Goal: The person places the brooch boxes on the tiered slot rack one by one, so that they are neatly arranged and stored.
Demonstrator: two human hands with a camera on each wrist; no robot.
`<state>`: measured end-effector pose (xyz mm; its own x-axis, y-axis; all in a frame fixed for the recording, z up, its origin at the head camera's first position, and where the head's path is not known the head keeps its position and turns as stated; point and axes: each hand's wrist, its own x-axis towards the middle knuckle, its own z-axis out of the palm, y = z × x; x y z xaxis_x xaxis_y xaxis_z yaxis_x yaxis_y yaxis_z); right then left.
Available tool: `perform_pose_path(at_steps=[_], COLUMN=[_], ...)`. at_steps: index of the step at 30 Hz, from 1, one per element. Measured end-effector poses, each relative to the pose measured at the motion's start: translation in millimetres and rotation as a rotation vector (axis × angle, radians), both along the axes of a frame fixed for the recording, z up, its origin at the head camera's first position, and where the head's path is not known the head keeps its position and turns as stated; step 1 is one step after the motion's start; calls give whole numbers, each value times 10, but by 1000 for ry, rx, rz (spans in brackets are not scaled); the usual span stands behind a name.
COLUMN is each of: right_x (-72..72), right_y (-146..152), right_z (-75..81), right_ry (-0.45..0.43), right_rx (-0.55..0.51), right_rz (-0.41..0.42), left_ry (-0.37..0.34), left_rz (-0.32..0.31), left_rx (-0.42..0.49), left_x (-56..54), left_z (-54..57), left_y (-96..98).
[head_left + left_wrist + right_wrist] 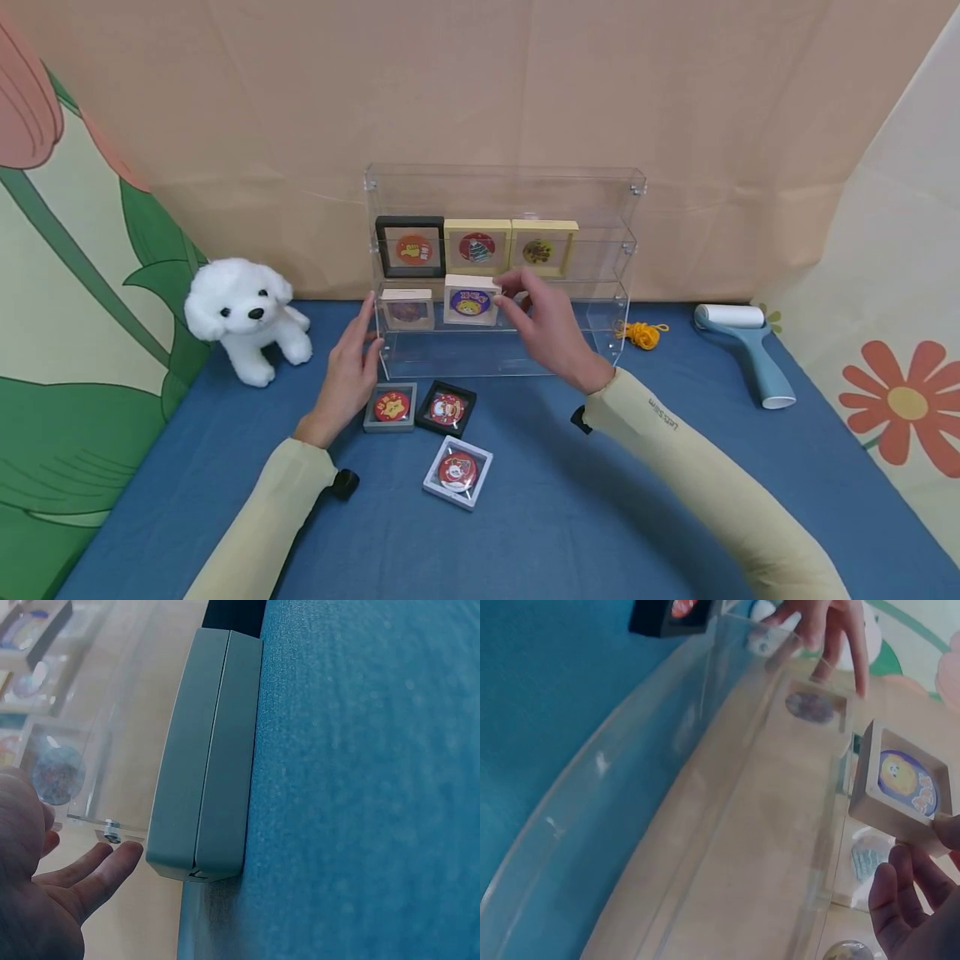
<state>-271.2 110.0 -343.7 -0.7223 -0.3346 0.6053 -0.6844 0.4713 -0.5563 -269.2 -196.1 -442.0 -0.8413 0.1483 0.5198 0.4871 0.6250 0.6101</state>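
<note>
My right hand (551,329) pinches a white square display frame (471,302) by its right side. Inside that frame is a purple badge with a yellow cartoon face (898,776). It is held at the middle tier of a clear acrylic tiered rack (502,365). Left of it, a second pale frame (407,310) with a dark round badge stands behind the clear front of the same tier. At the rack's left end is my left hand (347,375), its fingers extended along the side panel. The right wrist view shows the held frame tilted between thumb and fingers.
A black frame (409,247) and two cream frames (477,247) fill part of the upper tier. Grey (390,407), black (446,408) and white (457,472) badge frames lie before the rack. Around it are a white plush dog (251,321), yellow cord (643,335) and lint roller (750,346).
</note>
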Motion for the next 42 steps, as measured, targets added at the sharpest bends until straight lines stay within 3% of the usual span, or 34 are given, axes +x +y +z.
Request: perform_pose_path(at_steps=[17,28,42], right_x=[-240,-309,-359], right_y=[-157,-261,-329], right_z=[74,107,5], right_ry=[41,53,45], right_rx=[9,49,100], right_rz=[-58,-103,-145], left_ry=[8,4,6], left_rz=[2,3,-1], left_rx=[-1,1,6], left_x=[-6,-15,-14], left_z=[-3,-15,-16], left_y=[-14,0,-8])
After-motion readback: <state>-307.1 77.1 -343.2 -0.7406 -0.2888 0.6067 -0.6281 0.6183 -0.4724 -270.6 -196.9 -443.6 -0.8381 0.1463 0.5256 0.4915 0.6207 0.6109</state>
